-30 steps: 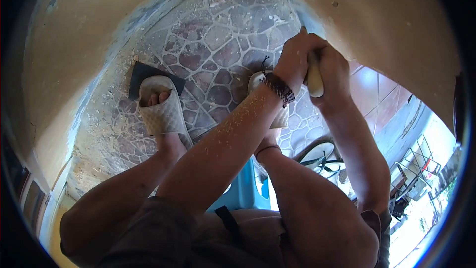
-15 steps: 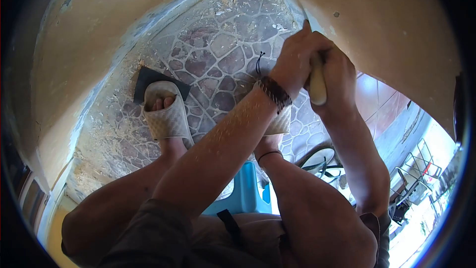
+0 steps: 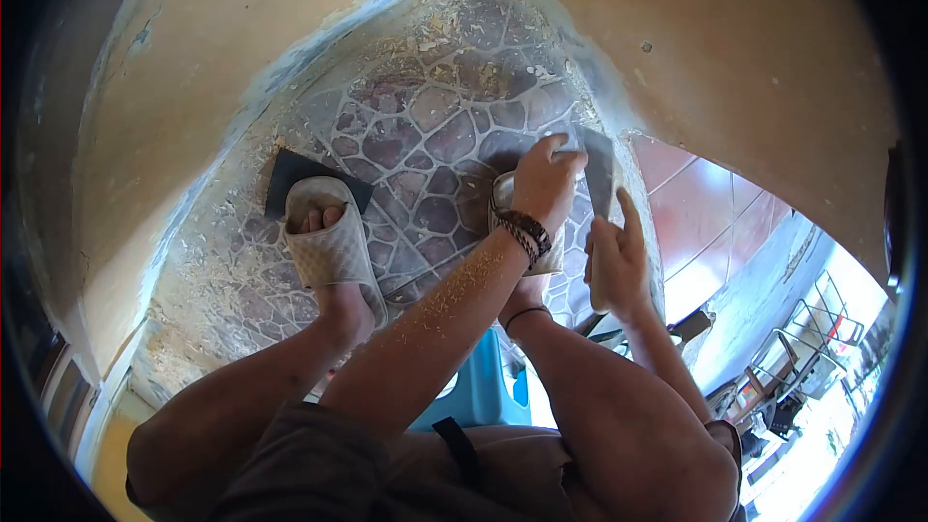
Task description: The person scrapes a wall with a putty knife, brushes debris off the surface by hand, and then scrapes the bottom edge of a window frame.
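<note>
My right hand grips the handle of a scraper, its index finger stretched forward along the tool. The wide grey metal blade points away from me, close to the foot of the right wall. My left hand is just left of the blade, somewhat blurred, with loosely bent fingers set apart and nothing visible in them. Pale flakes cling to my left forearm, and a braided bracelet circles that wrist.
The stone-patterned floor is strewn with paint flakes towards the corner. A dark flat square lies partly beneath my left slipper. A blue plastic stool stands beneath me. To the right are reddish tiles and a wire rack.
Both hands have drawn back from the right wall towards me. My left hand has come off the scraper, and the blade now shows in full beside it.
</note>
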`<state>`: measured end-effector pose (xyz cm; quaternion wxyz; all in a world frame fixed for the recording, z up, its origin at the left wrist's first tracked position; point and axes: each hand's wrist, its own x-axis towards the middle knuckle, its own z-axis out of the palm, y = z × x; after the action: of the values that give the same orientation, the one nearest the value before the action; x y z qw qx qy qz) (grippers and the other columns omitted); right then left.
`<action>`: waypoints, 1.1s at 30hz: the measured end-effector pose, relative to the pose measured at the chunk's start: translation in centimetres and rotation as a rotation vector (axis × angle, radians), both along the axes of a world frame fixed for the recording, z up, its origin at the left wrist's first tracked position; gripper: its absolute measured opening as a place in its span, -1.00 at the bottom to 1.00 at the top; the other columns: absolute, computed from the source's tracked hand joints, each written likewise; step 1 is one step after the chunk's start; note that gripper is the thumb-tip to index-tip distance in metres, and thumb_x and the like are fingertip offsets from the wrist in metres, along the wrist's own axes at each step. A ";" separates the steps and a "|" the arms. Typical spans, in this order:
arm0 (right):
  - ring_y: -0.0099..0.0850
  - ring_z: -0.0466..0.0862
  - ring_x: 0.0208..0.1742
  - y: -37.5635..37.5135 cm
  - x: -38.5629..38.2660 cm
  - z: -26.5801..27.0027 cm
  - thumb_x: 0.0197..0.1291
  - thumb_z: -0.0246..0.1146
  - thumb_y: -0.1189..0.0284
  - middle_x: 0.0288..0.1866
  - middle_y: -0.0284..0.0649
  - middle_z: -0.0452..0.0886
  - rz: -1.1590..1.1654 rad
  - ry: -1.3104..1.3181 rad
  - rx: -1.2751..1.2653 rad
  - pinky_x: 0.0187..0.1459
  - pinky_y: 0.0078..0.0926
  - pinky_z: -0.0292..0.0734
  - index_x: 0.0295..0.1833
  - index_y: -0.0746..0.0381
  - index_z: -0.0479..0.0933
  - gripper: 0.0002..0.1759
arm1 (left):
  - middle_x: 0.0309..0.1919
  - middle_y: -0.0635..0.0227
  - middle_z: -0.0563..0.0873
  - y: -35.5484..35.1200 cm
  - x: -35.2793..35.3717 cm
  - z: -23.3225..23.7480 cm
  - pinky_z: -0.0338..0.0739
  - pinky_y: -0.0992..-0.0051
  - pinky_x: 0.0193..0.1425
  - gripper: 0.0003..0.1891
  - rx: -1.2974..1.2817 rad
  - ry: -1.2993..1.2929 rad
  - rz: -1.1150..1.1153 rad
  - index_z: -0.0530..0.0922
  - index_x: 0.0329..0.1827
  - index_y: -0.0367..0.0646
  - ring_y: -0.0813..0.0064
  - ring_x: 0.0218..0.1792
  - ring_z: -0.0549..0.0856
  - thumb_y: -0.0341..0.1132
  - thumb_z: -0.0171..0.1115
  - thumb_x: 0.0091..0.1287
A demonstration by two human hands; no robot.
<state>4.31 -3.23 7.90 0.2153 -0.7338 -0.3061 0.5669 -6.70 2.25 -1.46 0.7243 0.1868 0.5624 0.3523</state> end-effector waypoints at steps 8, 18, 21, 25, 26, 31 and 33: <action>-0.63 0.50 -0.51 -3.4 2.5 -1.7 0.25 0.09 0.52 -0.41 -0.25 0.53 -0.153 -0.010 0.032 -0.50 -0.67 0.43 0.13 0.34 0.23 -0.64 | -0.08 0.01 0.59 -3.5 3.3 0.9 0.48 0.48 -0.01 -0.49 -0.091 -0.049 -0.134 0.33 0.16 -0.43 0.37 -0.12 0.62 -0.35 0.23 0.20; -0.63 0.53 -0.32 -0.8 0.9 -3.9 0.33 -0.01 0.49 -0.22 -0.29 0.56 -0.027 -0.055 0.323 -0.32 -0.63 0.48 0.08 0.27 0.39 -0.75 | -0.07 -0.03 0.60 -1.6 3.3 2.5 0.46 0.43 0.08 -0.50 0.001 -0.060 -0.119 0.32 0.15 -0.38 0.24 0.00 0.60 -0.31 0.21 0.21; -0.59 0.55 -0.42 -0.9 1.5 -2.9 0.30 0.05 0.42 -0.35 -0.30 0.56 -0.027 -0.086 0.162 -0.39 -0.60 0.50 0.04 0.27 0.41 -0.75 | -0.13 0.12 0.62 -1.6 2.9 2.3 0.48 0.54 -0.02 -0.58 -0.022 -0.016 -0.018 0.37 0.11 -0.37 0.45 -0.13 0.61 -0.38 0.20 0.23; -0.40 0.57 -0.54 -5.9 4.8 -3.2 0.24 0.09 0.41 -0.46 -0.12 0.55 0.120 -0.324 0.093 -0.48 -0.46 0.47 -0.02 0.31 0.41 -0.74 | -0.19 0.15 0.63 -2.5 2.5 2.1 0.53 0.53 -0.06 -0.67 0.070 0.095 0.000 0.44 0.02 -0.37 0.46 -0.16 0.63 -0.44 0.21 0.22; -0.35 0.58 -0.55 -7.6 5.6 -2.9 0.23 0.08 0.42 -0.47 -0.08 0.55 0.186 -0.392 0.075 -0.48 -0.43 0.47 -0.03 0.32 0.41 -0.75 | -0.21 0.15 0.63 -2.5 1.8 2.4 0.56 0.52 -0.08 -0.70 0.095 0.128 -0.026 0.45 0.00 -0.36 0.45 -0.18 0.64 -0.46 0.21 0.22; -0.30 0.59 -0.45 -13.9 7.5 -0.4 0.20 0.09 0.44 -0.38 -0.03 0.55 0.194 -0.435 -0.102 -0.38 -0.36 0.47 0.20 0.30 0.35 -0.56 | -0.33 0.20 0.64 -2.7 0.3 3.1 0.64 0.48 -0.26 -0.87 -0.088 -0.110 0.093 0.51 -0.24 -0.33 0.47 -0.33 0.67 -0.46 0.23 0.21; -0.33 0.58 -0.44 -14.6 8.4 0.3 0.19 0.10 0.44 -0.39 -0.07 0.55 0.137 -0.395 -0.140 -0.37 -0.37 0.46 0.21 0.30 0.34 -0.55 | -0.37 0.21 0.65 -2.5 0.4 3.7 0.64 0.51 -0.29 -0.85 -0.074 -0.070 0.061 0.52 -0.32 -0.32 0.48 -0.36 0.67 -0.42 0.29 0.18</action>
<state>12.76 -17.82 8.21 0.0606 -0.8213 -0.3515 0.4452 -6.31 -0.25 2.23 0.7390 0.1302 0.5548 0.3593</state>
